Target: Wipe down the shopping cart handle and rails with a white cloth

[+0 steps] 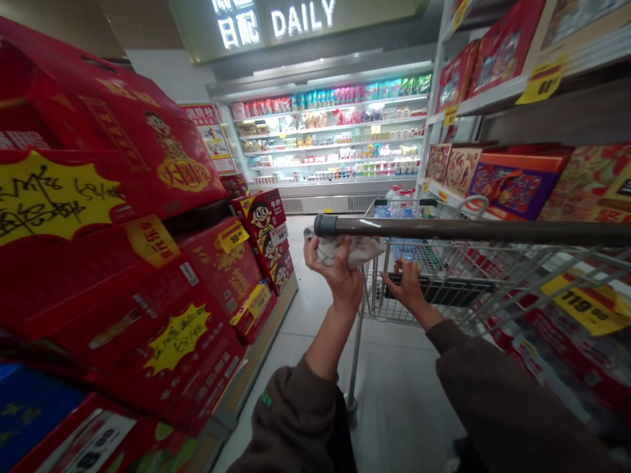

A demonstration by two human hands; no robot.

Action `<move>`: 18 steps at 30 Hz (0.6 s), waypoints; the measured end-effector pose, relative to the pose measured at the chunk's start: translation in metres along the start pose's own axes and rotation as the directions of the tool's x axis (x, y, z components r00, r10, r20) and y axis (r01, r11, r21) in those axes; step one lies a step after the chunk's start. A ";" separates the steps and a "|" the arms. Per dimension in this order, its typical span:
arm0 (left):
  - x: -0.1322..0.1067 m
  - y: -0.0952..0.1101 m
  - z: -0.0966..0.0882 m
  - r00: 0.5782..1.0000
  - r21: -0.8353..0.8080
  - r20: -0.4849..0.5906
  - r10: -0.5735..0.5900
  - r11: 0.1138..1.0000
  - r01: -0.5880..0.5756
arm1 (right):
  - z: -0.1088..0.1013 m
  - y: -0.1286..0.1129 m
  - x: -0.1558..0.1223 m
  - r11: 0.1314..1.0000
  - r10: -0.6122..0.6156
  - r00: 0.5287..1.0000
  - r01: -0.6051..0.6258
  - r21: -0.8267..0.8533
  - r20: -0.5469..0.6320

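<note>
Seen from the person's own head, looking down, the left hand (335, 279) is closed around a crumpled white cloth (346, 251), its fingers wrapped over the bunched fabric. The cloth sits just under and against the capped left end of a dark shopping cart handle (468, 231), whose long axis runs straight across the view from that end toward the right edge. The left hand is the nearer to the cap. The right hand (407, 286) lies further along and below the handle, fingers spread and lightly curled, holds nothing that can be seen, and reaches toward the back of the wire cart basket (444, 266). Brown sleeves (290, 420) cover both forearms. Bottled water in plastic wrap (397, 203) stands at the far end of the cart. To the left rises a stack of red gift boxes (162, 144) with yellow starburst price tags (59, 197). Shelves of boxed gifts (513, 184) line the right, and a yellow 119.99 price tag (586, 303) hangs low there. Ahead, across a tiled floor (394, 394), glows a refrigerated display case (325, 138) beneath a lit DAILY sign (300, 20)
</note>
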State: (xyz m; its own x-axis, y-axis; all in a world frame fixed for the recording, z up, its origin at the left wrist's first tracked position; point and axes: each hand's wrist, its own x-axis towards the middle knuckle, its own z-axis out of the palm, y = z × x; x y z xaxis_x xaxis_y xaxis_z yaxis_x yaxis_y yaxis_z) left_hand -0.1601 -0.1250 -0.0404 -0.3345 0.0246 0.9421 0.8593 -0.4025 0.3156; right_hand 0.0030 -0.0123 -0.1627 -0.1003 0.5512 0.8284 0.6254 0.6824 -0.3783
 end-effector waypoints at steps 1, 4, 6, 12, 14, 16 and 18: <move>-0.002 -0.002 0.004 1.000 0.011 0.025 -0.014 1.000 0.014 | -0.001 -0.001 0.000 1.000 0.007 1.000 -0.007 0.008 0.011; -0.014 -0.016 0.009 0.994 0.032 0.106 -0.018 0.999 0.014 | -0.004 -0.003 0.000 1.000 0.023 0.999 -0.023 0.018 0.034; -0.017 -0.023 0.005 0.992 0.016 0.130 0.003 1.000 -0.005 | -0.006 -0.005 -0.002 1.000 0.023 0.999 -0.024 0.014 0.046; -0.001 -0.024 -0.014 0.991 -0.046 0.116 0.067 0.997 -0.062 | -0.024 -0.021 -0.019 0.992 -0.019 0.995 0.032 -0.123 0.102; -0.003 -0.026 -0.014 0.988 -0.020 0.135 0.076 0.997 -0.074 | -0.040 -0.034 -0.019 0.975 -0.027 0.993 0.052 -0.215 0.119; -0.009 -0.031 -0.014 0.980 -0.024 0.189 0.067 0.998 -0.064 | -0.064 -0.051 -0.013 0.954 -0.092 0.987 0.126 -0.273 0.134; -0.015 -0.035 -0.016 0.977 -0.060 0.205 0.054 0.997 -0.043 | -0.092 -0.071 0.001 0.929 -0.229 0.964 0.258 -0.265 0.136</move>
State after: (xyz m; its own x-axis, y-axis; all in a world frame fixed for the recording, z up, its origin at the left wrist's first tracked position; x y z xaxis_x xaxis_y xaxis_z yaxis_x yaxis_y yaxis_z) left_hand -0.1908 -0.1262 -0.0677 -0.2009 0.1903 0.9610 0.8480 -0.4574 0.2678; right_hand 0.0294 -0.1042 -0.0973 -0.3450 0.4404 0.8289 0.7602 0.6491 -0.0285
